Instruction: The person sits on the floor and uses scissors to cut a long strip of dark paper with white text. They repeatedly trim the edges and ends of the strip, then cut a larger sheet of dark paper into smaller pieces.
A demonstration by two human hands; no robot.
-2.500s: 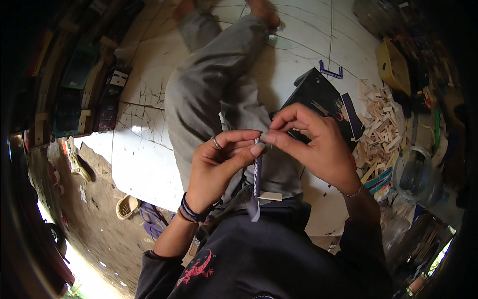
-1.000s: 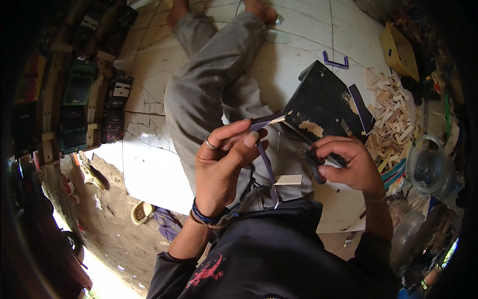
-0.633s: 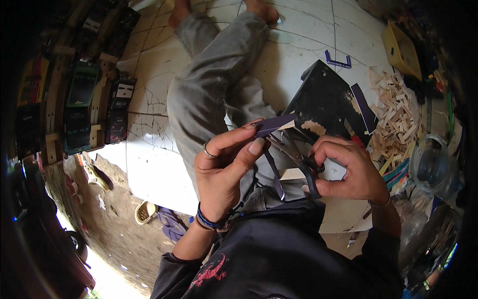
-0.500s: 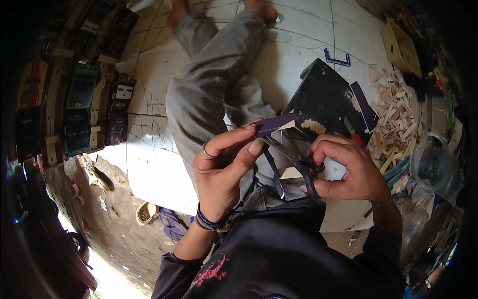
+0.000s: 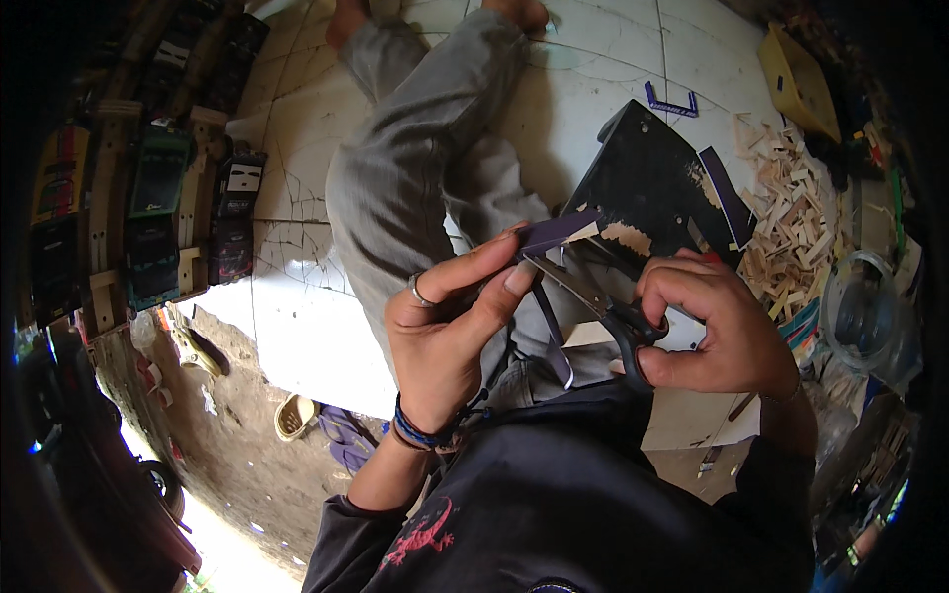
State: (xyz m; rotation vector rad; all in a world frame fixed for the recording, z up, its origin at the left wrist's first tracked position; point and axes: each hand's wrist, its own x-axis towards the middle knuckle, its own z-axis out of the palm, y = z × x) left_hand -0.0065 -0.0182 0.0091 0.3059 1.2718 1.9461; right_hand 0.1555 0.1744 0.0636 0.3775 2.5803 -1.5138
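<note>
I sit on a white tiled floor (image 5: 613, 59) with my legs in grey trousers (image 5: 425, 178) stretched out. My left hand (image 5: 450, 326), with a ring and a wrist band, pinches a small wooden stick covered in purple tape (image 5: 559, 232) between thumb and fingers. A loose purple tape strip (image 5: 552, 331) hangs down from it. My right hand (image 5: 717, 331) grips black-handled scissors (image 5: 603, 306), whose blades point up-left at the tape just below the stick.
A black board (image 5: 647, 183) lies on the floor by my right knee. A heap of small wooden sticks (image 5: 791, 217) and a yellow box (image 5: 796, 79) lie at the right. A clear plastic jar (image 5: 870, 316) stands further right. Sandals (image 5: 331, 435) lie on bare ground at the left.
Earlier both hands pressed tape onto the stick together. My right hand has since taken up the scissors and brought the blades to the tape under the stick.
</note>
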